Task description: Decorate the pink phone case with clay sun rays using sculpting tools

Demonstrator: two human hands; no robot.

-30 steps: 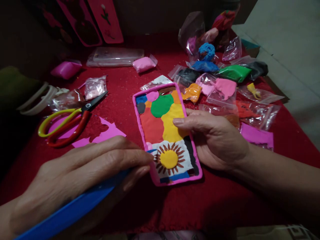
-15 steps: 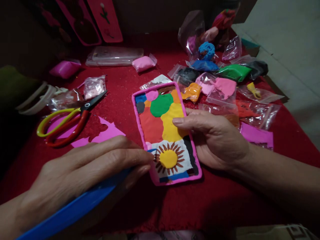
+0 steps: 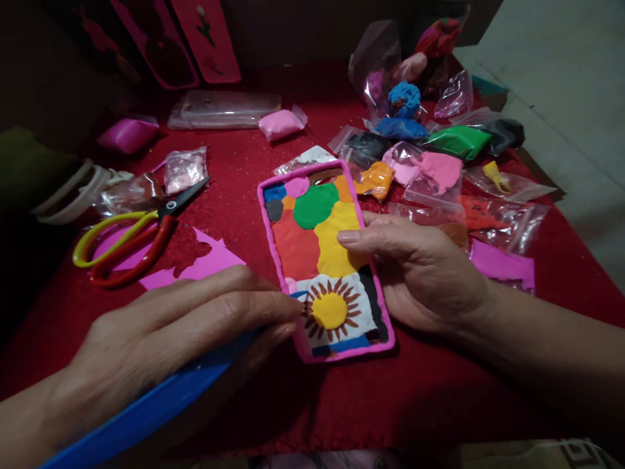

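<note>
My right hand [image 3: 424, 277] grips a phone case [image 3: 295, 244] from its right side, thumb on the yellow patch and fingers behind. The case is rimmed in pink clay and filled with coloured clay patches. Near its lower end, a flower [image 3: 329, 310] with a yellow centre and brown petals lies on white clay. My left hand [image 3: 195, 326] is closed around a long blue tool [image 3: 161, 404], which runs back under the palm. The tool's thin tip reaches the brown petals on the flower's left side. Fingers partly hide the tool, so its exact kind is unclear.
Scissors [image 3: 129, 241] with yellow and red handles lie left, by pink scraps [image 3: 209, 257]. Several bags of coloured clay, including a green one [image 3: 459, 142], crowd the right. Clear cases [image 3: 224, 109] lie behind. Decorated pink panels [image 3: 208, 42] lean at the back.
The blue tool and my left hand have shifted very slightly, with the tip still at the petals. My right hand holds the case in nearly the same place.
</note>
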